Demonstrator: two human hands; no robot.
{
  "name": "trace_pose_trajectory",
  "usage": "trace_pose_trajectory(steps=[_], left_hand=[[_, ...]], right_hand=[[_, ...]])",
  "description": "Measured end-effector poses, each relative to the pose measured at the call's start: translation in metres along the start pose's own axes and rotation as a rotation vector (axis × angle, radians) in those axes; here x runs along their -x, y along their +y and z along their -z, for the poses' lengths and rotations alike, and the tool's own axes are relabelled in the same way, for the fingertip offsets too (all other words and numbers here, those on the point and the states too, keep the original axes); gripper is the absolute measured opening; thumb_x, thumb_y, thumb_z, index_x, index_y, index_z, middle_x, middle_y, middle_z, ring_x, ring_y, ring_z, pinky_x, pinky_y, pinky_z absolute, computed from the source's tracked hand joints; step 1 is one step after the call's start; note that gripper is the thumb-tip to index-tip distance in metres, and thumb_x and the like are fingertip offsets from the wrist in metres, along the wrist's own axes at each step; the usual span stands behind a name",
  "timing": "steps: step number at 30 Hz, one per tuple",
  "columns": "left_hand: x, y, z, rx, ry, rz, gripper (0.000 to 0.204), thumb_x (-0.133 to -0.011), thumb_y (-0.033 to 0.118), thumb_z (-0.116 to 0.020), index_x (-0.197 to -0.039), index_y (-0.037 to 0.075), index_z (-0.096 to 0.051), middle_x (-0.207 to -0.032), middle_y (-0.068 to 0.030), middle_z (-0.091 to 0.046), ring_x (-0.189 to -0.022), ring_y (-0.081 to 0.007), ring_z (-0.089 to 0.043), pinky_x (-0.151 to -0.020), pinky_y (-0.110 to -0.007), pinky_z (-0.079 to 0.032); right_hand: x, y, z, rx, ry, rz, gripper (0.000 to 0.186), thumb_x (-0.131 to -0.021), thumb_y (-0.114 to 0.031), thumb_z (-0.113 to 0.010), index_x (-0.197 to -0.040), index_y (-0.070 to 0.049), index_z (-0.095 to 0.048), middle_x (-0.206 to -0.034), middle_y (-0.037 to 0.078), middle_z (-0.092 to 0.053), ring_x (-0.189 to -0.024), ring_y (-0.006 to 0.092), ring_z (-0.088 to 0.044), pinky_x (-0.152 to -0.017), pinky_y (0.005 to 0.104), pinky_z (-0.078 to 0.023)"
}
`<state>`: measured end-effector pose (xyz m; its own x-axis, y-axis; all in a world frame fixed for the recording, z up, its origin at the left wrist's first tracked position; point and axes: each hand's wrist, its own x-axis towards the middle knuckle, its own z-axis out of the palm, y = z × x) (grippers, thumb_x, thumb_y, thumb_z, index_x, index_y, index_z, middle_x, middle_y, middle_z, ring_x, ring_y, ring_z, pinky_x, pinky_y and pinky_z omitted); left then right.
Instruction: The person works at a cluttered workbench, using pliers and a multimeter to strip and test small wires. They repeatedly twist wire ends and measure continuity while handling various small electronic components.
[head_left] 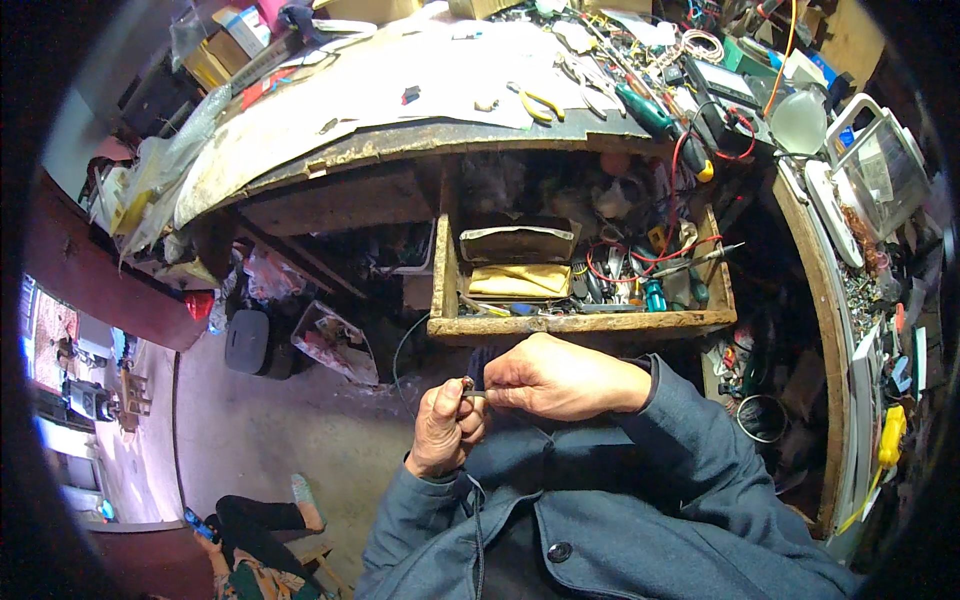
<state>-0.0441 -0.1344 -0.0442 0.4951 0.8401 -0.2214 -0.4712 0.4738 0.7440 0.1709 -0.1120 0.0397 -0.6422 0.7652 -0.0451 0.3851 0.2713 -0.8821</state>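
In front of my chest, my left hand [445,432] and my right hand [552,378] meet at a small, thin greyish piece [474,393]. The fingers of my left hand are curled round one end, where a dark bit shows at the fingertips. My right hand pinches the other end with thumb and forefinger, its back turned up. What kind of thing the piece is cannot be made out. Just beyond my hands, an open wooden drawer [583,324] holds a yellow cloth [520,280], screwdrivers, a soldering iron [705,257] and red wires.
Beyond the drawer stands a workbench with a white sheet [400,65] and yellow-handled pliers [537,103]. A meter [722,85] and piled tools crowd its right side. Bins [335,345] stand on the floor at left. Lower left, a seated person [262,535] holds a phone.
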Motion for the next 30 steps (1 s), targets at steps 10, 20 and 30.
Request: trace_pose_trajectory(steps=[10,20,30], left_hand=[[-0.012,-0.023,-0.034,0.103,0.359,-0.322,0.032,-0.106,0.044,-0.053,-0.086,0.019,-0.055,-0.074,0.0076,-0.052,-0.072,-0.0054,-0.051,-0.068,-0.026,-0.045],[0.003,0.0,-0.036,-0.041,0.311,-0.196,0.042,-0.105,0.045,-0.056,-0.099,0.004,-0.061,-0.063,0.0067,-0.036,-0.048,-0.0042,-0.028,-0.043,-0.024,-0.021],[0.025,-0.013,-0.039,-0.381,0.241,-0.404,0.053,-0.1,0.05,-0.056,-0.08,0.001,-0.057,-0.06,0.0007,-0.047,-0.051,-0.0086,-0.039,-0.048,-0.027,-0.031]], right_hand=[[-0.003,0.005,-0.067,-0.013,0.451,-0.043,0.014,-0.095,-0.01,-0.062,-0.087,0.001,-0.057,-0.075,0.026,-0.061,-0.069,0.045,-0.063,-0.056,0.0458,-0.049],[0.019,-0.004,-0.028,-0.118,0.286,0.079,0.017,-0.097,-0.013,-0.062,-0.088,0.001,-0.058,-0.072,0.022,-0.061,-0.065,0.0395,-0.063,-0.057,0.0419,-0.05],[0.057,-0.023,-0.059,-0.191,0.44,0.103,0.009,-0.098,-0.009,-0.063,-0.098,-0.001,-0.058,-0.072,0.019,-0.062,-0.064,0.0384,-0.065,-0.054,0.0419,-0.05]])
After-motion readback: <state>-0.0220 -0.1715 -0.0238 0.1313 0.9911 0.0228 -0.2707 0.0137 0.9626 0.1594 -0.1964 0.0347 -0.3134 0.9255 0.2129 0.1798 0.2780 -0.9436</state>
